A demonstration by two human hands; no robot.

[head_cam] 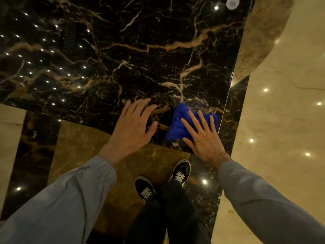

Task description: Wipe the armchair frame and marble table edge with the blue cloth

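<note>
A black marble table [123, 55] with gold and white veins fills the upper view. A folded blue cloth [177, 124] lies on its near right corner. My right hand [204, 136] presses flat on the cloth, fingers spread, close to the table's right edge [228, 99]. My left hand [133, 124] rests flat on the bare marble just left of the cloth, fingers apart, holding nothing. The armchair is not in view.
A polished beige and brown marble floor [281, 120] surrounds the table. My feet in black shoes [181, 170] stand just below the table's near edge. A small white round object [232, 3] sits at the table's far right. Ceiling lights reflect in the stone.
</note>
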